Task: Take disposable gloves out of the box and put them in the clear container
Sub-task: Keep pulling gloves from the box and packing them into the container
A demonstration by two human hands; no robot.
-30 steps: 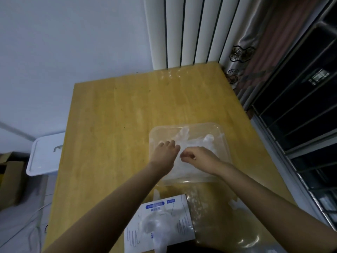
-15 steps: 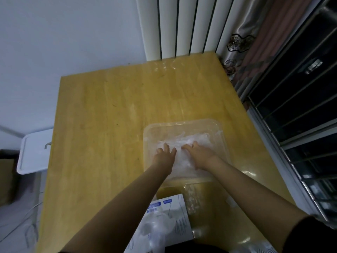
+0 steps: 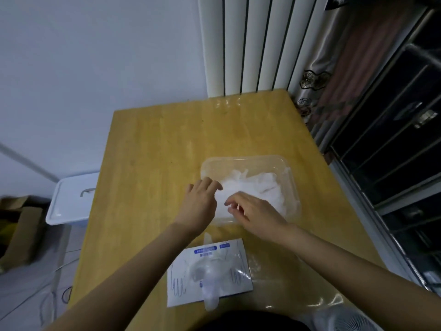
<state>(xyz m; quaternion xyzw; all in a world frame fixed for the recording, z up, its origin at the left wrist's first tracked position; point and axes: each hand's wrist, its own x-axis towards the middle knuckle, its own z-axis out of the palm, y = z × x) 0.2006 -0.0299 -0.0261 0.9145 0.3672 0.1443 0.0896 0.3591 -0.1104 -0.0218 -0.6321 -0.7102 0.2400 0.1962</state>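
A clear plastic container (image 3: 243, 159) sits on the wooden table (image 3: 155, 163) with a crumpled pile of thin white disposable gloves (image 3: 255, 187) inside. My left hand (image 3: 200, 204) hovers over the container's near-left rim, fingers relaxed and holding nothing. My right hand (image 3: 255, 213) hangs over the near part of the pile with loosely bent fingers, fingertips near the gloves. The flat white glove box (image 3: 222, 256) with a blue label lies closer to me, under my forearms. One translucent glove (image 3: 210, 295) sticks out of its opening.
A clear plastic sheet or lid (image 3: 286, 273) lies right of the box. A white lidded bin (image 3: 71, 199) and a cardboard box (image 3: 19, 230) stand on the floor to the left. A radiator (image 3: 245, 44) is behind the table, a window grille (image 3: 393, 144) to the right.
Both hands were pressing flat on the gloves in the container half a second ago. They have since lifted and drawn back toward its near edge.
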